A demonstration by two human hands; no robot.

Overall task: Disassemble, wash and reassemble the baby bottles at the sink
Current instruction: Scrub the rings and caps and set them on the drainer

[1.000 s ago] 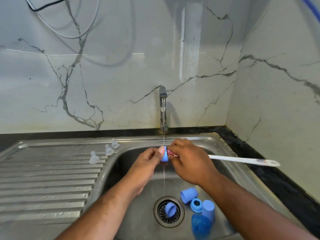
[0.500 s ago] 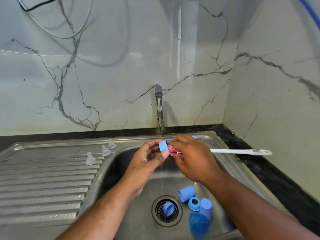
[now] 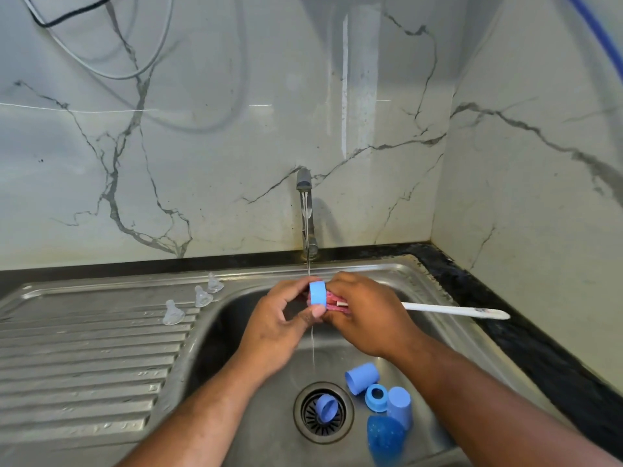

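My left hand (image 3: 281, 320) pinches a blue bottle ring (image 3: 318, 293) between thumb and fingers under the thin water stream from the tap (image 3: 305, 210). My right hand (image 3: 365, 315) grips a bottle brush, its pink head (image 3: 333, 302) pressed against the ring and its white handle (image 3: 455, 310) sticking out to the right. In the sink basin (image 3: 236, 318) lie a blue cap (image 3: 362, 378), a blue ring (image 3: 377, 397), another cap (image 3: 400, 406), a blue translucent bottle (image 3: 385, 439) and a ring on the drain (image 3: 326, 407).
Three clear silicone nipples (image 3: 173, 312) (image 3: 202, 296) (image 3: 214, 283) stand on the ribbed steel drainboard (image 3: 84, 358) left of the basin. A black counter edge (image 3: 526, 335) runs along the right. Marble walls close off the back and right; cables hang at the top left.
Both hands rose slightly with the ring and brush. The ring turned in my left fingers, its flat band now facing me. The stream still falls past it.
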